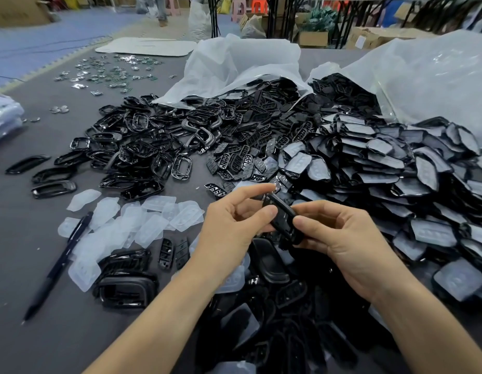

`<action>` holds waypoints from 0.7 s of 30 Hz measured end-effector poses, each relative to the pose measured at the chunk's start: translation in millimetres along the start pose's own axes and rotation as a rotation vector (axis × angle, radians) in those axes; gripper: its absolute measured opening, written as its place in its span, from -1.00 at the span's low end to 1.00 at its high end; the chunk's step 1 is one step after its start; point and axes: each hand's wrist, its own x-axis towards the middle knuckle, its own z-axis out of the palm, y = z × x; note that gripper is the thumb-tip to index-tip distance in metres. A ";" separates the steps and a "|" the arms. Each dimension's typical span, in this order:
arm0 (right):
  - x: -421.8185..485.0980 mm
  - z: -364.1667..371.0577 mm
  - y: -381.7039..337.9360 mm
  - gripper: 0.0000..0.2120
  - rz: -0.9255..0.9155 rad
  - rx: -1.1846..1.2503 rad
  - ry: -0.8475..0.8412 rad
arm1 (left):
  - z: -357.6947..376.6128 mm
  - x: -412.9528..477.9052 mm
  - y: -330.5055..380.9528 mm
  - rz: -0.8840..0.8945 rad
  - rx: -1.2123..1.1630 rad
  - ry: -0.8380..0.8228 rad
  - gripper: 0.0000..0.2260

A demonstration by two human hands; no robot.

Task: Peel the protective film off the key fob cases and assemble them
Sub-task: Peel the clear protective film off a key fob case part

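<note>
Held a black plastic key fob case [281, 220] just above the grey table [32, 333], clamped between both hands. Pinched its upper end with the left hand [231, 228]: thumb pressed to the near face, forefinger arched over the top. Gripped its lower end with the right hand [347, 238], thumb on top and the other fingers curled underneath. Scattered left of the case: translucent peeled film pieces [132, 220], with a slim dark pen [59, 263] lying farther left. Heaped beyond the case to the left: glossy black oval frames [142, 147]. Stacked right of the case: a mound of film-covered black case halves [396, 163] spilling from crumpled white plastic bags [242, 63] behind it.
</note>
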 end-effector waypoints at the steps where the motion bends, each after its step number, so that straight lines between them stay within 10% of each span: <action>1: -0.4 0.0 -0.4 -0.87 -0.008 -0.008 -0.002 | 0.9 -0.5 -0.6 -0.006 -0.021 0.023 -0.75; 21: 0.2 1.7 2.2 -0.88 0.093 0.148 -0.006 | 6.0 -2.2 2.9 -0.101 -0.249 0.102 -0.71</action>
